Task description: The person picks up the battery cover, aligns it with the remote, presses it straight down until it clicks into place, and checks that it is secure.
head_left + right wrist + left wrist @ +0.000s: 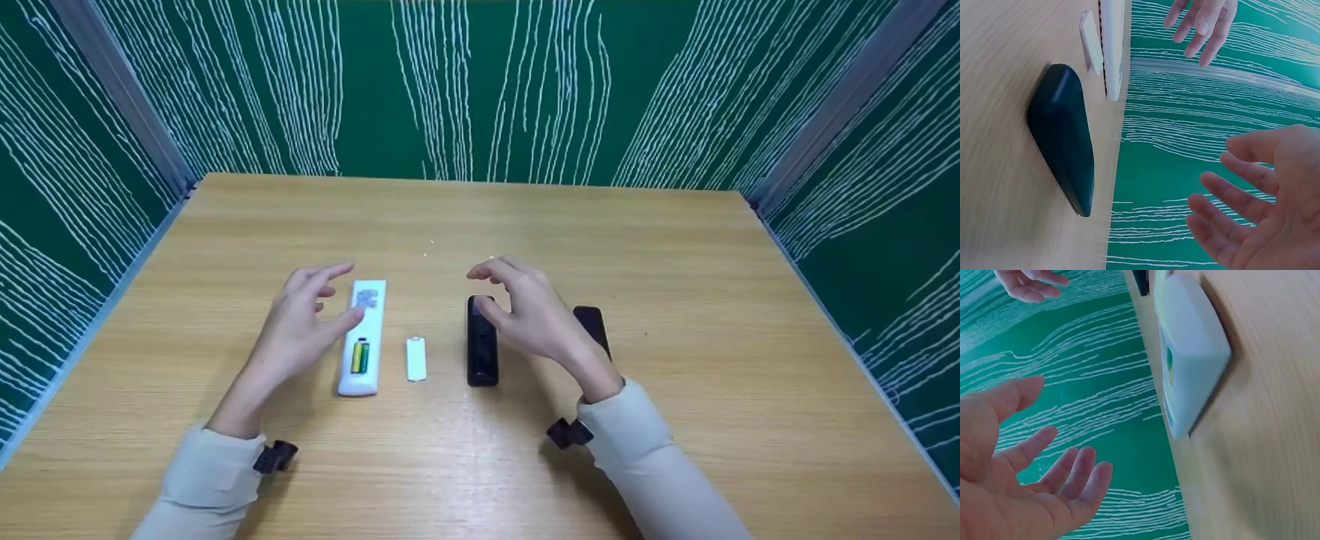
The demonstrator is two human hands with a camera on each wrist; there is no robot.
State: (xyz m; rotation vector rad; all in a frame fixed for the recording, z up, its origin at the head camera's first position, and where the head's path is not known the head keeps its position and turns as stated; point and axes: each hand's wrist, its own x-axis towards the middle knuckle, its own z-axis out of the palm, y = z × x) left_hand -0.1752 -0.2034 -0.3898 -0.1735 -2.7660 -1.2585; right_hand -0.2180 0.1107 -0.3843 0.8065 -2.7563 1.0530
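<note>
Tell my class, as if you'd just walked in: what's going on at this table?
A person holds both hands over a wooden table, gripping nothing. The left hand hovers by a white remote with two batteries showing in its open compartment; a small white cover lies beside it. The right hand hovers near a long black object. Another dark object is partly hidden behind the right wrist.

A wooden table (420, 465) bears a white remote (373, 328), white cover (416, 360), black remote (482, 352) and perhaps a black cover (592, 322).
</note>
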